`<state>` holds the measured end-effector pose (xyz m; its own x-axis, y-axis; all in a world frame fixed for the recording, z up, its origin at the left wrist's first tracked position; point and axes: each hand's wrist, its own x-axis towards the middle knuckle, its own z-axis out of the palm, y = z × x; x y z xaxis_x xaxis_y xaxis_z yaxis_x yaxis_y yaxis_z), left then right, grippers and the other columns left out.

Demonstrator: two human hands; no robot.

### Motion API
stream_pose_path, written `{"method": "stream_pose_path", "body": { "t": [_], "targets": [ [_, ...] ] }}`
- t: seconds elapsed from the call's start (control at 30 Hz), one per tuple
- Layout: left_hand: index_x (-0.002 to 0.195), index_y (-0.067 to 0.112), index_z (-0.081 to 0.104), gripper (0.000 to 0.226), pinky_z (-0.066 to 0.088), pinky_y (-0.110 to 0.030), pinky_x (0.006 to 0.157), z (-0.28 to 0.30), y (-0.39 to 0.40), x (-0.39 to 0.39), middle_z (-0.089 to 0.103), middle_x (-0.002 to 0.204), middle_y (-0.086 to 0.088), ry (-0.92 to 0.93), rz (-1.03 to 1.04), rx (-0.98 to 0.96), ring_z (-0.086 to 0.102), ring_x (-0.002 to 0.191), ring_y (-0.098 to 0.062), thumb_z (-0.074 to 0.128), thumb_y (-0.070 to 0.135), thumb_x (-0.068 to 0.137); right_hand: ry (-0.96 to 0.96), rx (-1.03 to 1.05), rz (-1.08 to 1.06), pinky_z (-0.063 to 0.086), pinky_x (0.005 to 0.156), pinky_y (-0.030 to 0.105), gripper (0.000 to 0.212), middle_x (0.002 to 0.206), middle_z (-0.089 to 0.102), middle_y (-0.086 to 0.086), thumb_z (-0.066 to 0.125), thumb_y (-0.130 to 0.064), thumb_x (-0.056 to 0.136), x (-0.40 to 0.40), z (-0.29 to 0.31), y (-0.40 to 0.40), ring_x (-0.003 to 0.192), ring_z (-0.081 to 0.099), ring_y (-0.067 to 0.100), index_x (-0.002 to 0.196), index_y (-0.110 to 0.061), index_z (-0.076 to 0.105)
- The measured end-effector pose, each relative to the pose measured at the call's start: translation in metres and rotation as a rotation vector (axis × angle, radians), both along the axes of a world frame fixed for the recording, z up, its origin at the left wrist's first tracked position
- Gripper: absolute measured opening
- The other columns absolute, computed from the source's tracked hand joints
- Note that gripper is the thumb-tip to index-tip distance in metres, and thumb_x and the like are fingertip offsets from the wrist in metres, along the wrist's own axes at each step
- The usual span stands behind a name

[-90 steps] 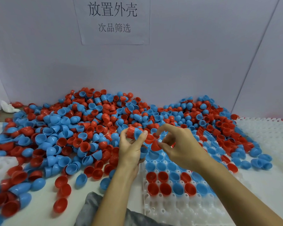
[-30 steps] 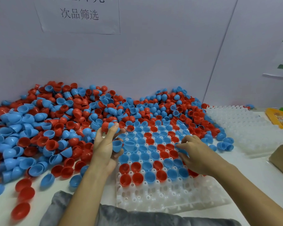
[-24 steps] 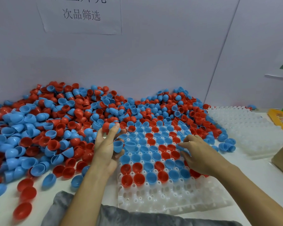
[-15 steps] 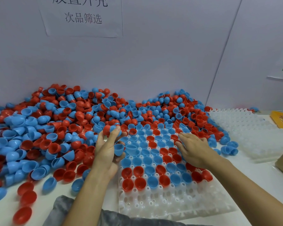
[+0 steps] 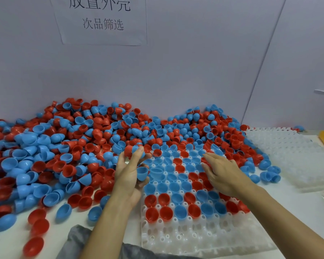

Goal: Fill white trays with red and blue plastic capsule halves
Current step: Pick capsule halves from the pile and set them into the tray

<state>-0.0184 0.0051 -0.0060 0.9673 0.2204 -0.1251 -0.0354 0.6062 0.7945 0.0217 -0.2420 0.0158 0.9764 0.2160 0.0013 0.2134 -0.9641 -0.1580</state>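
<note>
White tray [image 5: 204,240] on the desk, far rows filled, near rows bare. Right hand [image 5: 223,174], fingers now straightened, has moved up over seated halves; left hand [image 5: 129,174] still clamps a blue half [image 5: 142,173], awaiting placement.

Paper sign [image 5: 101,19] on wall, grey cloth [image 5: 77,240]

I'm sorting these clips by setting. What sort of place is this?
Probably a factory packing or sorting bench: a bulk heap of capsule halves, a white tray filled by hand, and a printed Chinese sign on the wall.
</note>
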Motion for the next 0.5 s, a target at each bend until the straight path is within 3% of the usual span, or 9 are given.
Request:
{"method": "stream_pose_path", "body": {
  "t": [0.07,0.1,0.2,0.33,0.4,0.5],
  "targets": [
    [0.123,0.018,0.058,0.061,0.034,-0.018,0.035,0.0,-0.001,0.0,0.073,0.082,0.001,-0.001,0.002,0.002,0.057,0.056,-0.005,0.078,0.038,0.069,-0.036,0.176,0.064,0.03,0.117,0.042,0.048,0.154,0.041,-0.004,0.036,-0.04,0.106,-0.008,0.007,0.017,0.142,0.038,0.016,0.15,-0.023,0.038],
    [0.121,0.018,0.057,0.06,0.033,-0.018,0.035,0.001,-0.001,0.0,0.073,0.082,0.001,-0.005,0.001,0.002,0.057,0.056,-0.006,0.078,0.038,0.069,-0.046,0.31,0.106,0.036,0.115,0.038,0.044,0.149,0.048,-0.005,0.04,-0.038,0.105,-0.013,0.011,0.029,0.135,0.045,0.011,0.147,-0.024,0.044],
    [0.119,0.019,0.057,0.058,0.033,-0.018,0.035,0.003,-0.001,0.0,0.072,0.08,0.001,-0.025,0.002,-0.005,0.056,0.056,-0.007,0.078,0.038,0.068,-0.029,0.652,0.211,0.055,0.089,0.024,0.02,0.108,0.067,-0.015,0.054,-0.03,0.101,-0.028,0.023,0.067,0.095,0.063,-0.001,0.117,-0.031,0.066],
    [0.115,0.022,0.058,0.046,0.036,-0.02,0.037,0.004,-0.001,-0.002,0.07,0.083,-0.001,-0.029,0.064,0.029,0.059,0.059,-0.009,0.078,0.036,0.076,-0.081,0.607,0.282,0.048,0.065,0.02,0.005,0.08,0.061,-0.011,0.07,-0.028,0.092,-0.037,0.034,0.101,0.072,0.056,0.006,0.088,-0.027,0.073],
    [0.111,0.03,0.057,0.033,0.039,-0.022,0.04,0.003,-0.001,0.0,0.069,0.088,-0.006,-0.024,0.131,0.073,0.061,0.065,-0.014,0.076,0.031,0.085,-0.083,0.551,0.254,0.037,0.055,0.015,0.017,0.065,0.054,-0.013,0.069,-0.03,0.093,-0.038,0.034,0.11,0.057,0.046,0.005,0.079,-0.022,0.074],
    [0.114,0.043,0.053,0.04,0.051,-0.03,0.055,0.0,-0.002,0.0,0.072,0.097,-0.01,-0.067,0.214,0.201,0.068,0.079,-0.021,0.078,0.03,0.086,0.058,0.578,0.19,0.033,0.046,0.021,0.048,0.046,0.042,-0.001,0.062,-0.036,0.096,-0.035,0.031,0.118,0.04,0.03,0.01,0.065,-0.001,0.067]
  ]
}}
